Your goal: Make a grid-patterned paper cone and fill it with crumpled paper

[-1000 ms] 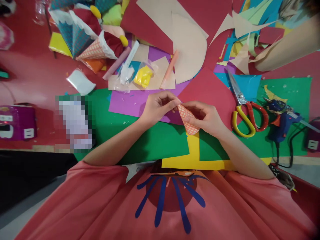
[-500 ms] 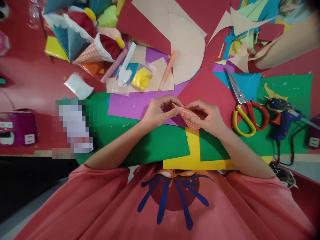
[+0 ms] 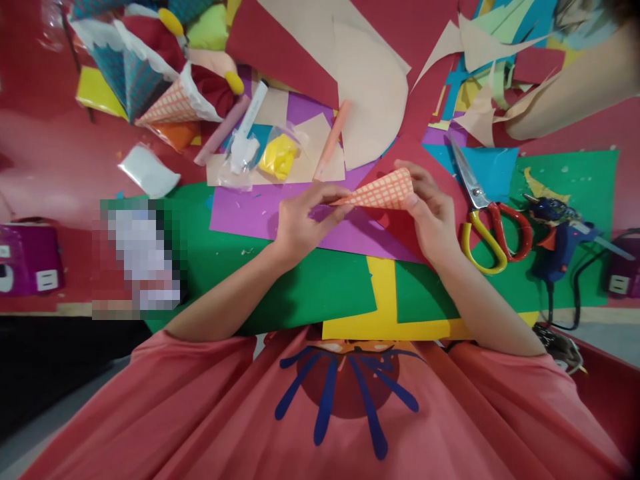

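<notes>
Between my hands lies a small paper cone [image 3: 383, 192] with an orange-and-cream checked pattern, its tip toward the left and its wide end toward the right. My left hand [image 3: 307, 220] pinches the narrow tip between thumb and fingers. At the wide end, my right hand [image 3: 434, 213] grips the rim, thumb in front and fingers behind. The cone is held over a purple sheet [image 3: 250, 213] and a red sheet [image 3: 400, 230]. To the right of my right hand rest scissors [image 3: 483, 200] with one yellow and one red handle loop.
A blue glue gun [image 3: 560, 250] with a cord lies at the right. Finished-looking cones [image 3: 167, 103] with white edges stand at the upper left. Bagged yellow clay [image 3: 279, 157], a white packet [image 3: 149, 171], an orange stick [image 3: 333, 139] and paper scraps [image 3: 480, 110] surround the green sheet [image 3: 300, 293].
The cone has turned and now shows its full length sideways. My right hand has shifted up and right to its wide end, while my left fingers pinch the tip.
</notes>
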`<state>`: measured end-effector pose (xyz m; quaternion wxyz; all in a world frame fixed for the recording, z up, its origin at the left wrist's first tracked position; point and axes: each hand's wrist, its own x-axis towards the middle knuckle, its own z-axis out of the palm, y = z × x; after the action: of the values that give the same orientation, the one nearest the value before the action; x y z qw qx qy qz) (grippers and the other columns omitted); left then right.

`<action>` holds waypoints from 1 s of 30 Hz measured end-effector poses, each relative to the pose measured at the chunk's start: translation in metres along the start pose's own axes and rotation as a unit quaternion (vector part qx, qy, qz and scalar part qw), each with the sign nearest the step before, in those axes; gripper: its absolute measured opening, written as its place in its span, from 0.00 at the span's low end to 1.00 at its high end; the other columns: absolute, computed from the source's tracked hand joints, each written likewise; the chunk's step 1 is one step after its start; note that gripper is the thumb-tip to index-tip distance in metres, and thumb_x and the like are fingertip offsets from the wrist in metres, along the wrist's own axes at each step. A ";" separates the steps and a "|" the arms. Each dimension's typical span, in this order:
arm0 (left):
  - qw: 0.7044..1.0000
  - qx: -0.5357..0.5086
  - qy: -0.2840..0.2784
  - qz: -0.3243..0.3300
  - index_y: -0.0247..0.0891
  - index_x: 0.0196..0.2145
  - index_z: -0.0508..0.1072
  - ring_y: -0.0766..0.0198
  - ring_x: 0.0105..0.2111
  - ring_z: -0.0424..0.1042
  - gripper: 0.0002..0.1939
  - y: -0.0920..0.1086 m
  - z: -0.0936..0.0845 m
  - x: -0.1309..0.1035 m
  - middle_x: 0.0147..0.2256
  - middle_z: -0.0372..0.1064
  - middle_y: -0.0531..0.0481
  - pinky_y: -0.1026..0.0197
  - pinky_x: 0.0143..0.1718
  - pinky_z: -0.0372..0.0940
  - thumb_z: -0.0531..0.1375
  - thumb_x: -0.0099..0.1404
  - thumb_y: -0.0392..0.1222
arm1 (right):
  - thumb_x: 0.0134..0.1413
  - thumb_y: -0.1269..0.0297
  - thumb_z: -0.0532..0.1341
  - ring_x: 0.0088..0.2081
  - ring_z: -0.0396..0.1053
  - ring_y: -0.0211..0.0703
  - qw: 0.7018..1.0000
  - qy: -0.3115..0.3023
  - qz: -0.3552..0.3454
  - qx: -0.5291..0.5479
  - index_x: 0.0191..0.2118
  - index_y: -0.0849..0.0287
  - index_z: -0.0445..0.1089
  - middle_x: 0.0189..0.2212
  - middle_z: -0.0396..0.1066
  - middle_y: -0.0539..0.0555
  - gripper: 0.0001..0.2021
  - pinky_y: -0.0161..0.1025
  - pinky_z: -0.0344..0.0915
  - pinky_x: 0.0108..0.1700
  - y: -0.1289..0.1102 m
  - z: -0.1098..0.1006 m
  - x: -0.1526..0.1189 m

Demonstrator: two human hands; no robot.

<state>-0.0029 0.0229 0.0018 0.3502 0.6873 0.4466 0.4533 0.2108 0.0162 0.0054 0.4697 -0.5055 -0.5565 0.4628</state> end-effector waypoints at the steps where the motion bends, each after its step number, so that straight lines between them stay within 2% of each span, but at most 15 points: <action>1: 0.999 0.027 -0.014 0.025 0.39 0.38 0.76 0.68 0.35 0.78 0.08 0.000 0.000 -0.001 0.36 0.79 0.50 0.68 0.39 0.72 0.63 0.63 0.45 | 0.51 0.42 0.62 0.61 0.62 0.49 1.000 -0.020 0.015 0.005 0.35 0.51 0.75 0.55 0.68 0.51 0.17 0.51 0.56 0.65 0.002 0.001 -0.001; 4: 0.986 0.103 -0.037 0.124 0.39 0.40 0.77 0.68 0.35 0.79 0.08 -0.001 0.002 -0.004 0.37 0.80 0.50 0.69 0.39 0.72 0.62 0.64 0.42 | 0.50 0.41 0.62 0.61 0.62 0.50 0.998 -0.054 0.031 -0.003 0.33 0.51 0.74 0.51 0.71 0.52 0.18 0.55 0.52 0.67 0.005 0.003 -0.004; 6: 0.975 0.120 -0.038 0.185 0.40 0.41 0.77 0.69 0.34 0.79 0.08 -0.001 0.003 -0.006 0.36 0.80 0.51 0.70 0.38 0.72 0.62 0.65 0.41 | 0.52 0.44 0.63 0.58 0.65 0.49 0.997 -0.065 0.036 -0.008 0.29 0.51 0.73 0.47 0.74 0.52 0.15 0.55 0.56 0.65 0.006 0.003 -0.007; 8: 0.971 0.107 -0.040 0.208 0.40 0.43 0.77 0.69 0.33 0.79 0.09 0.000 0.003 -0.006 0.36 0.80 0.51 0.71 0.37 0.71 0.62 0.64 0.40 | 0.53 0.48 0.63 0.54 0.69 0.48 0.997 -0.069 0.043 -0.002 0.27 0.51 0.72 0.43 0.75 0.52 0.14 0.53 0.62 0.60 0.005 0.003 -0.008; 11: 0.985 0.068 -0.048 0.153 0.41 0.44 0.78 0.67 0.35 0.79 0.11 0.002 0.003 -0.006 0.38 0.80 0.50 0.69 0.38 0.72 0.63 0.63 0.41 | 0.55 0.49 0.62 0.52 0.71 0.47 0.997 -0.065 0.045 0.006 0.25 0.51 0.71 0.40 0.76 0.51 0.14 0.52 0.66 0.56 0.004 0.003 -0.009; 13: 0.992 0.038 -0.051 0.106 0.43 0.43 0.79 0.66 0.35 0.80 0.10 0.003 0.002 -0.006 0.38 0.80 0.50 0.68 0.38 0.73 0.64 0.63 0.42 | 0.54 0.47 0.62 0.51 0.71 0.48 0.998 -0.055 0.042 0.002 0.25 0.52 0.71 0.40 0.76 0.51 0.15 0.52 0.66 0.55 0.004 0.004 -0.009; 16: 0.996 0.004 -0.058 0.072 0.46 0.41 0.79 0.65 0.35 0.80 0.09 0.003 0.002 -0.006 0.38 0.80 0.52 0.66 0.37 0.74 0.64 0.62 0.43 | 0.54 0.46 0.61 0.52 0.70 0.48 0.998 -0.047 0.033 -0.013 0.24 0.52 0.70 0.40 0.75 0.51 0.17 0.51 0.64 0.57 0.005 0.004 -0.009; 20: 0.997 -0.001 -0.056 0.049 0.50 0.39 0.80 0.64 0.34 0.80 0.07 0.004 0.001 -0.006 0.37 0.80 0.54 0.64 0.36 0.75 0.63 0.62 0.44 | 0.56 0.46 0.60 0.52 0.69 0.47 0.999 -0.043 0.023 -0.023 0.25 0.51 0.69 0.41 0.75 0.51 0.16 0.52 0.64 0.57 0.010 0.003 -0.008; 30: 0.999 -0.013 -0.018 0.034 0.45 0.36 0.80 0.65 0.34 0.80 0.05 0.006 0.001 -0.005 0.35 0.80 0.52 0.66 0.37 0.75 0.64 0.62 0.41 | 0.58 0.52 0.59 0.53 0.69 0.46 0.999 -0.032 0.017 -0.017 0.26 0.51 0.68 0.42 0.74 0.52 0.13 0.51 0.65 0.57 0.014 0.001 -0.006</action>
<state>-0.0014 0.0163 0.0055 0.3517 0.7057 0.4106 0.4579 0.2122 0.0108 -0.0089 0.4347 -0.5077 -0.5707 0.4770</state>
